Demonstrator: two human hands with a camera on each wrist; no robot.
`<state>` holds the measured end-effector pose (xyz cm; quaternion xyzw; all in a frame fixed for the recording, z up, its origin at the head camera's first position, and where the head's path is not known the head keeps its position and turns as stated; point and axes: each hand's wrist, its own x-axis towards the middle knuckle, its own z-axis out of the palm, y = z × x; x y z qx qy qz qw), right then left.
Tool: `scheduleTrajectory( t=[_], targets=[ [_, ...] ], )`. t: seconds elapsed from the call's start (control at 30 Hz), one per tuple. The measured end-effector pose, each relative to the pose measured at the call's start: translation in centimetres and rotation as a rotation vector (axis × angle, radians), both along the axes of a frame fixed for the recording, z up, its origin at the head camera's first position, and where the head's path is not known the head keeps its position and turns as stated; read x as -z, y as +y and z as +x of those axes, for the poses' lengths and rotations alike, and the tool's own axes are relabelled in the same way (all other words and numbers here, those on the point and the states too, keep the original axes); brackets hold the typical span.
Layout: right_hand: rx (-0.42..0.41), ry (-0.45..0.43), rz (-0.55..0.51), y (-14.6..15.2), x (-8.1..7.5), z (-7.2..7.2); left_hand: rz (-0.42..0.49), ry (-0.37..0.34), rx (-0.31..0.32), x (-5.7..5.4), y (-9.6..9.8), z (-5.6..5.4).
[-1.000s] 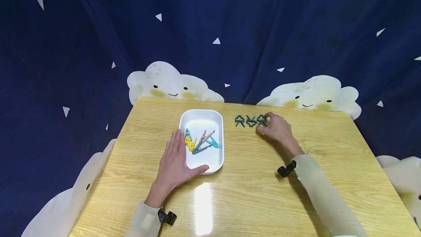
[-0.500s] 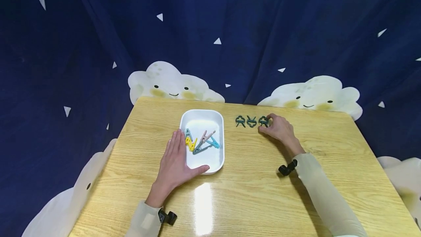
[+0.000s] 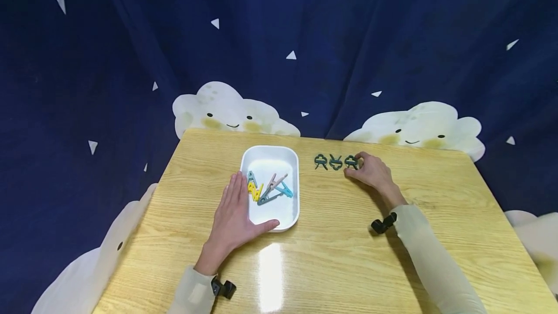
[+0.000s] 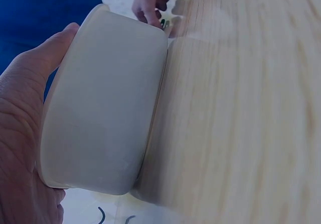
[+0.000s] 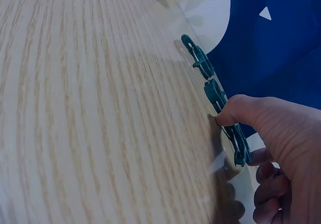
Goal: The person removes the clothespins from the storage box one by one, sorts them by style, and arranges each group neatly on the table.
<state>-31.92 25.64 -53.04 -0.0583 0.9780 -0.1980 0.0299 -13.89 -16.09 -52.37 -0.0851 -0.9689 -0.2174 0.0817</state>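
My left hand (image 3: 233, 217) lies against a white tray (image 3: 298, 207), fingers straight along its left side and thumb at the near edge. The left wrist view shows the tray's outer wall (image 4: 105, 103) beside the palm. Inside are several clothespins: yellow (image 3: 255, 191), pale blue (image 3: 251, 178), bright blue (image 3: 285, 190), pink (image 3: 273, 181) and grey-green (image 3: 266, 199). My right hand (image 3: 372, 171) pinches the rightmost dark green plant clip (image 3: 350, 161) between thumb and forefinger, on the table. Left of it lie a middle clip (image 3: 335, 162), turned the other way, and a third clip (image 3: 320, 161).
The wooden table (image 3: 348, 265) ends at a dark blue curtain (image 3: 261, 38) with printed clouds, just behind the row of clips. Wrist cameras (image 3: 383, 223) are strapped to both wrists. Bright glare lies on the table's near part.
The rightmost green clip has shifted slightly right with my right hand, widening its gap to the middle clip. My left hand stays on the tray. The whole head view has drifted a little.
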Motion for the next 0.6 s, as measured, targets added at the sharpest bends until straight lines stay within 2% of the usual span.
scheduleTrajectory(
  t=[0.37, 0.6],
  targets=[
    [0.009, 0.008, -0.002, -0.2, -0.1, 0.2, -0.016, -0.004, 0.000, 0.0, 0.0, 0.0],
    [0.012, 0.067, -0.028, -1.2, -0.5, 0.7, -0.013, 0.036, 0.004, 0.1, -0.1, -0.1]
  ],
)
